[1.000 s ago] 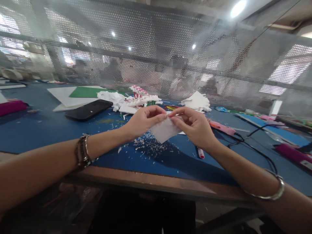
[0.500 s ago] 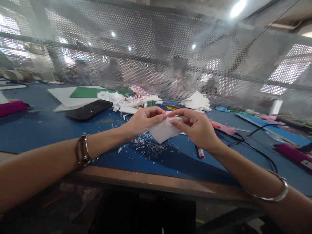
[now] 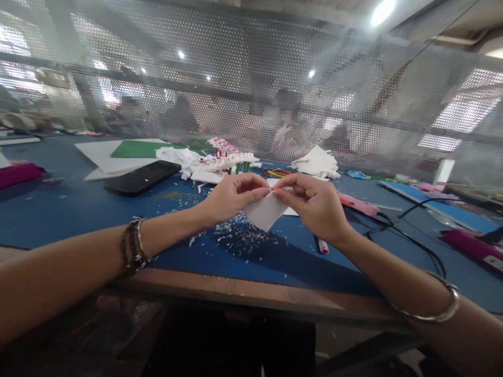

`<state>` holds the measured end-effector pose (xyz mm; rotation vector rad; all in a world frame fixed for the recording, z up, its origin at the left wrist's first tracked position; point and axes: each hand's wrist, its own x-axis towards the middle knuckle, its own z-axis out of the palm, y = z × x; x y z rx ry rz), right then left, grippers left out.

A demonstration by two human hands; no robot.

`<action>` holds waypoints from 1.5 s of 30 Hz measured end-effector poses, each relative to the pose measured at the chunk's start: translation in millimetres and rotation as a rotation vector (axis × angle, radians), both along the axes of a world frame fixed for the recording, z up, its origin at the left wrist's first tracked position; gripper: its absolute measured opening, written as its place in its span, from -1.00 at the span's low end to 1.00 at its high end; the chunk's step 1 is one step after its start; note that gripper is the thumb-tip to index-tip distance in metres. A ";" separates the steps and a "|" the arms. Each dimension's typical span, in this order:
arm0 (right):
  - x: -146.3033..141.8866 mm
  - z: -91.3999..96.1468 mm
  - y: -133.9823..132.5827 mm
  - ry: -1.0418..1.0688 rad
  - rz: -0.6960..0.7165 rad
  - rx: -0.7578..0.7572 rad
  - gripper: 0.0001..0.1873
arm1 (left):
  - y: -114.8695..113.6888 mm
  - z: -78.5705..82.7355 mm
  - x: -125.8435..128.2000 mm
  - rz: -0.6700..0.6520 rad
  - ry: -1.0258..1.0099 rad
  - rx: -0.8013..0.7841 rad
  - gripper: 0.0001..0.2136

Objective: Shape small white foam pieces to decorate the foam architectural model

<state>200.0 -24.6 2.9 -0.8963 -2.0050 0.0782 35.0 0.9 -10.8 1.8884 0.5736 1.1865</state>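
White paper above scattered scraps
Left hand and right hand pinch its top edge, fingertips nearly meeting.

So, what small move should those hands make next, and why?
Perhaps a small tear at the upper edge of the white paper: the left hand and right hand both pinch it there, fingertips close together, and small white scraps lie scattered on the blue tabletop below.

Paper partly hidden by L hand & R hand, bkgd ppl blurred, purple item cut off.
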 end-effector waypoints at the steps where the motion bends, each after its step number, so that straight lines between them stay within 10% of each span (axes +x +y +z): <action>1: 0.1 -0.2 0.0 -0.013 -0.003 0.020 -0.91 | 0.3 -0.7 0.0 0.009 0.007 0.027 -0.91; 21: -1.8 -2.0 -2.2 -0.088 -0.070 0.091 -0.89 | -3.7 3.3 -4.8 0.254 0.218 0.583 -0.91; 33: -0.8 2.3 -0.5 0.237 0.183 -0.344 -0.93 | -0.5 5.4 -2.6 0.044 0.056 0.181 -0.94; 45: -7.2 2.1 -5.0 0.287 0.278 -0.411 -0.96 | -4.6 5.0 -0.5 -0.071 -0.052 0.046 -0.92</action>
